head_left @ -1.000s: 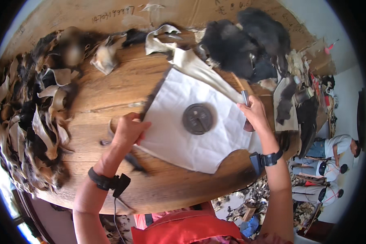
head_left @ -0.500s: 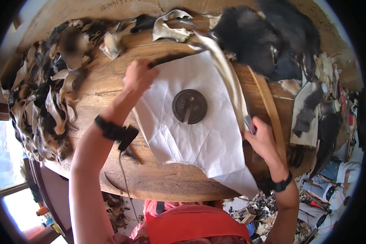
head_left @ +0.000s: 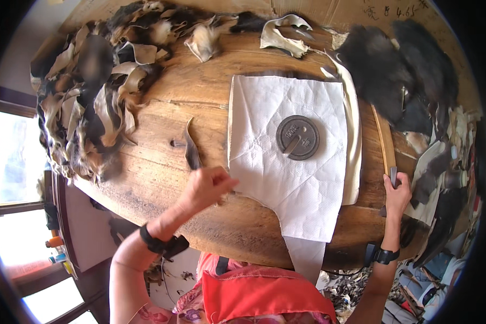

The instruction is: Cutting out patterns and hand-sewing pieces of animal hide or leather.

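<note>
1. One large wooden worktop (head_left: 162, 124), curved at its front edge, fills most of the view and carries everything listed below.
2. On its left side lies a tangled heap of fur scraps (head_left: 102, 110) in black, brown and cream.
3. Right of centre, a creased white sheet (head_left: 262, 148) lies flat, with a narrow greyish tail reaching over the front edge.
4. Behind the sheet, to the right, sit fluffy black furs (head_left: 383, 70).
5. A long cream strip of hide (head_left: 352, 146) shows along the sheet's right edge, partly covered by it.
6. The left hand (head_left: 208, 189) is beside the sheet's left edge, its fingers curled in; whether it grips anything, I cannot tell.
7. The right hand (head_left: 398, 195), well apart from the left, is closed around a small grey tool at the worktop's right side.
8. A thin wooden stick (head_left: 383, 135) runs back from this hand, its near end hidden.
9. The round dark weight (head_left: 298, 137), slotted, rests on the sheet.
10. A slim dark scrap (head_left: 191, 151) lies just behind the left hand.
11. The grey tool (head_left: 393, 174) juts forward from the right hand's fingers.
</note>
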Available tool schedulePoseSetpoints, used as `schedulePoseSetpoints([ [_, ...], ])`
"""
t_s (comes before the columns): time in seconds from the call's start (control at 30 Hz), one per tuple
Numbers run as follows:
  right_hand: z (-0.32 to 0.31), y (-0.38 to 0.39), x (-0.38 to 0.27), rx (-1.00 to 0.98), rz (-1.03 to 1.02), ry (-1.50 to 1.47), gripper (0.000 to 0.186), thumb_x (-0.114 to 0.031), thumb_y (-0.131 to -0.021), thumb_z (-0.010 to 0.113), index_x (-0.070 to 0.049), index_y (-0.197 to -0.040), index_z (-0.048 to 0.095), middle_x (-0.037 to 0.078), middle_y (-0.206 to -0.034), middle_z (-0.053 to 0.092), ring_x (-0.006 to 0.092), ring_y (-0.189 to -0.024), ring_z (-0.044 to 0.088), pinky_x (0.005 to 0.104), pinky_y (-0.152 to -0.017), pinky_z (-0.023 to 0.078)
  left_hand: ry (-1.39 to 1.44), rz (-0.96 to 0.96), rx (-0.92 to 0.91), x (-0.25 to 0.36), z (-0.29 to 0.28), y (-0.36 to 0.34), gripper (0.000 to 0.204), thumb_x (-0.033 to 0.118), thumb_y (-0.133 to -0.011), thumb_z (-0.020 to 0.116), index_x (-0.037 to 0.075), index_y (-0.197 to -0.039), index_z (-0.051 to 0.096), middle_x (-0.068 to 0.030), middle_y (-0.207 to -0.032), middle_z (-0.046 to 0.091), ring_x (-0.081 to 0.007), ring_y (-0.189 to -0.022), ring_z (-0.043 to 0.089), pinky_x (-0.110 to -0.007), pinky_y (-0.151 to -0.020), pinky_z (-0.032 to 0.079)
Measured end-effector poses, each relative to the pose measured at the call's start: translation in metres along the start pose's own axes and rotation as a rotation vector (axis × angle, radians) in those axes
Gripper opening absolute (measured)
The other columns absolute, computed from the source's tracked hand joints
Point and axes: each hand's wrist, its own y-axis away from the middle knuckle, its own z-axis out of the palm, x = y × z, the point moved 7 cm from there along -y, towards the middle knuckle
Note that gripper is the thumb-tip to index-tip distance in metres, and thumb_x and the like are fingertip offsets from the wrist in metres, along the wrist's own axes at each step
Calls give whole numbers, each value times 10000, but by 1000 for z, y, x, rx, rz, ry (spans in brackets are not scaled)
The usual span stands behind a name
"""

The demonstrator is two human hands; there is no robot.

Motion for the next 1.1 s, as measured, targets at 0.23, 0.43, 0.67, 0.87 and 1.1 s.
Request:
schedulePoseSetpoints([
  [0.23,-42,27,-30,36,-229,-95,615,47,-724,786,-94,-1307,648,56,-996,580,167,-829,603,288,-740,501,113,406,244,54,27,8,122,92,-850,730,-10,-874,668,-108,-909,681,-185,-799,663,-321,-709,540],
  [0.43,-18,85,-160,-334,-666,-251,664,32,-652,798,-113,-1287,667,100,-1086,576,245,-955,611,340,-794,523,10,725,158,85,105,-8,122,9,-794,674,-11,-915,678,-170,-1144,634,-340,-1005,638,-404,-910,535],
  [0.67,28,79,-105,-429,-230,-359,489,-2,-732,804,-35,-1202,675,55,-1019,603,101,-769,596,255,-605,493,192,564,-85,58,69,29,141,5,-857,684,-5,-995,708,-151,-1045,686,-227,-903,688,-304,-743,584],
  [0.87,17,71,-205,-707,585,-1841,414,-376,-1012,531,8,-938,669,180,-1159,628,219,-1029,574,373,-880,485,-174,476,269,7,-5,31,188,27,-856,703,51,-1041,724,-78,-800,606,-195,-652,639,-314,-583,518],
  [1.1,108,142,-298,-720,-499,-742,216,-195,-1004,490,-92,-1119,641,119,-880,690,213,-806,675,339,-725,517,-472,646,201,5,11,33,366,52,-874,662,125,-1232,660,-54,-737,551,-261,-602,612,-362,-520,507],
])
